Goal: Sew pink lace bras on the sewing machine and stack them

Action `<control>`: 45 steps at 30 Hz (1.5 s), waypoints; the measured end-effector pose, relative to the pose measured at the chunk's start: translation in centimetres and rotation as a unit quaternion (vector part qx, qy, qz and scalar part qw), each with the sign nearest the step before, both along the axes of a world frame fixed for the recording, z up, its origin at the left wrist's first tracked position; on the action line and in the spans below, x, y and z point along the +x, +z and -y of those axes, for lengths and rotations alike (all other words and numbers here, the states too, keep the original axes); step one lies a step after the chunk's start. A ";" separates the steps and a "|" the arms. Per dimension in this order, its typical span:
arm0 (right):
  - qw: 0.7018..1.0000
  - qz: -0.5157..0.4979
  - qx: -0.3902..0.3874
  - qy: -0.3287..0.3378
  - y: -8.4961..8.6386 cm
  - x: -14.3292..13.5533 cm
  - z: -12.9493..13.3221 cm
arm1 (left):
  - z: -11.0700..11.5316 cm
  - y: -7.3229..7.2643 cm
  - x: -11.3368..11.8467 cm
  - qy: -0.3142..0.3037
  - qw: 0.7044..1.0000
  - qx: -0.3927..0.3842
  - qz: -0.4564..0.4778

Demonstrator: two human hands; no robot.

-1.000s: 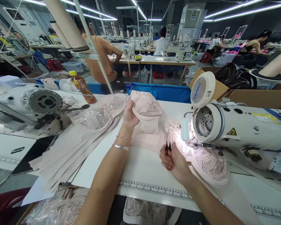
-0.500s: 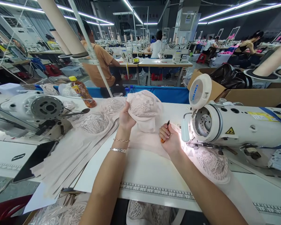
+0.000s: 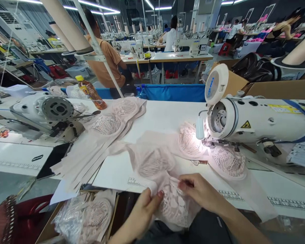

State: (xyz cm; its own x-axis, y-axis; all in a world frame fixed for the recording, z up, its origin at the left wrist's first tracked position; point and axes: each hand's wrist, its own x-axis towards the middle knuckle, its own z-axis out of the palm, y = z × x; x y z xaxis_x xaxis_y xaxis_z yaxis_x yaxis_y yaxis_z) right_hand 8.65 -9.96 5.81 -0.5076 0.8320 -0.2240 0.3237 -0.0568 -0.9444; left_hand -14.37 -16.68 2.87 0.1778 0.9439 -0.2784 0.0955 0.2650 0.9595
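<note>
A pale pink lace bra [image 3: 156, 162] lies partly on the white table, with one cup drooping over its front edge. My left hand [image 3: 144, 208] is closed on the left side of that cup, thumb on top. My right hand [image 3: 198, 189] pinches the cup's upper right edge; whether a tool is also in the palm is hidden. Another pink bra [image 3: 190, 140] runs under the lit needle area of the right sewing machine [image 3: 254, 118]. By its lower edge is a small brown-handled object [image 3: 202, 162], its kind unclear.
Stacked bras [image 3: 105, 125] lie to the left, beside a second sewing machine [image 3: 56, 110] and a tilted drink bottle [image 3: 91, 93]. Below the table edge sits a box with plastic-wrapped lace cups [image 3: 96, 213]. A ruler strip [image 3: 287, 203] lines the front edge. Other people work beyond.
The bra came down from the back of the table to the front edge. My right hand, earlier holding a small dark-tipped, orange-handled tool, now grips the bra; the tool no longer shows in it.
</note>
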 end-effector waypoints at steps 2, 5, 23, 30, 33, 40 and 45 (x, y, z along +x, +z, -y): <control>0.998 0.060 0.025 -0.003 -0.5 0.7 2.3 | 1.8 0.1 0.1 -0.089 0.995 0.013 -0.053; 0.984 0.132 0.104 -0.057 -1.5 2.3 5.2 | 2.1 1.7 -1.0 -0.222 0.970 0.039 -0.091; 0.990 -0.119 -0.070 0.028 -2.0 7.3 9.4 | -3.0 0.8 1.5 -0.315 0.939 -0.048 0.131; 0.963 -0.212 -0.133 -0.096 -3.3 5.4 9.0 | -0.3 -2.1 4.5 -0.088 0.904 -0.233 0.348; 0.950 -0.252 -0.160 -0.097 -4.1 5.1 9.1 | -0.1 -2.0 5.2 -0.088 0.890 -0.243 0.376; 0.950 -0.259 -0.165 -0.059 -5.0 5.9 8.7 | -0.4 -1.0 5.5 -0.089 0.879 -0.254 0.394; 0.983 -0.139 -0.104 0.054 -1.8 6.4 7.9 | -1.1 -1.4 6.3 -0.104 0.882 -0.257 0.381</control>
